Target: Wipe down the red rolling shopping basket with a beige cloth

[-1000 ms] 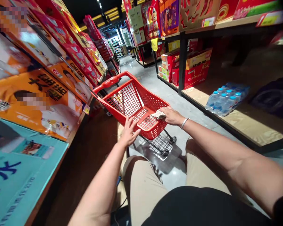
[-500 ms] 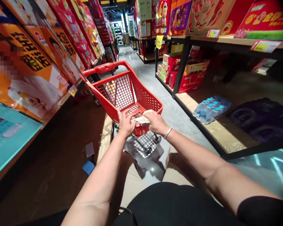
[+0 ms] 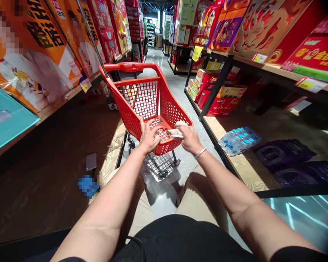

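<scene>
A red shopping cart (image 3: 175, 105) with a grid basket stands in front of me, its handle on the far side. My right hand (image 3: 189, 137), with a bracelet at the wrist, grips a small whitish cloth-like item (image 3: 175, 133) over the basket's near right corner. To its left, my left hand (image 3: 149, 137) is at the cart's near left rim, fingers apart and nothing in them. A gap separates the two hands. Whether my left fingers touch the rim cannot be made out.
Shelves line both sides, with orange boxes (image 3: 82, 47) at left and red boxes (image 3: 314, 58) at right. Low right shelf: bottled water pack (image 3: 239, 141). Low left shelf: phone-like object (image 3: 91, 162), blue item (image 3: 88, 185), thin cord (image 3: 116, 142).
My hands have moved apart, and my left hand has come off the whitish item, which stays in my right. The view has shifted, with the cart's basket appearing a little higher.
</scene>
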Demonstrator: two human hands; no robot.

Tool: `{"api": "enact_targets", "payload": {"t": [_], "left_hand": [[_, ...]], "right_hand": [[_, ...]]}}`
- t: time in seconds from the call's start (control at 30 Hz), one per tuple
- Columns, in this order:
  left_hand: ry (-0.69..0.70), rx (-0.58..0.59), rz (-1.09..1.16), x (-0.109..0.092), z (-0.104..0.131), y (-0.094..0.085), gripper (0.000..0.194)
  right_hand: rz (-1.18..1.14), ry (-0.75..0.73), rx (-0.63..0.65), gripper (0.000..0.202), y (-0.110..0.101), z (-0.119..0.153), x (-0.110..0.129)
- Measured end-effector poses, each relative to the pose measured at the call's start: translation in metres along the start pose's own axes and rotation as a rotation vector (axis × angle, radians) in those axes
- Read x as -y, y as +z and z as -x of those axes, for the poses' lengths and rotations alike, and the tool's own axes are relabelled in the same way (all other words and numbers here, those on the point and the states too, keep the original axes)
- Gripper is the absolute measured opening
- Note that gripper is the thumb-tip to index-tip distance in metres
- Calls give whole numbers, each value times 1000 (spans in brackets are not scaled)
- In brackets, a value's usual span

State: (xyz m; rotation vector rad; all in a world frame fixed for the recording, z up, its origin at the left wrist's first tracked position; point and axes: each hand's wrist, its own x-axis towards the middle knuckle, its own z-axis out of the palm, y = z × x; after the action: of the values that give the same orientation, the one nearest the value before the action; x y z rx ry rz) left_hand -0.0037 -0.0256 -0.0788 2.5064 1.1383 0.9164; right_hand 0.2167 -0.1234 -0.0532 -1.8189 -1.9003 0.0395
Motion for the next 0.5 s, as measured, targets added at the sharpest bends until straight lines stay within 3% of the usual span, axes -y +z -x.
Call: {"api": "enact_targets", "payload": {"t": [0.1, 0.17, 0.27, 0.4, 0.5], "left_hand": [[1, -7, -2, 3, 0, 0, 49], [13, -6, -3, 7, 2, -4, 49], [40, 8, -12, 16, 3, -11, 51], [53, 23, -19, 24, 2, -17, 52], [59, 28, -11, 24, 0, -17, 53]], "right_hand": [[-50, -150, 14, 65, 21, 14, 40], [-63, -254, 34, 62, 26, 16, 49], [-46, -283, 49, 44, 15, 5, 23], [7, -103, 0, 31, -9, -13, -34], [29, -38, -7, 32, -10, -13, -37]]}}
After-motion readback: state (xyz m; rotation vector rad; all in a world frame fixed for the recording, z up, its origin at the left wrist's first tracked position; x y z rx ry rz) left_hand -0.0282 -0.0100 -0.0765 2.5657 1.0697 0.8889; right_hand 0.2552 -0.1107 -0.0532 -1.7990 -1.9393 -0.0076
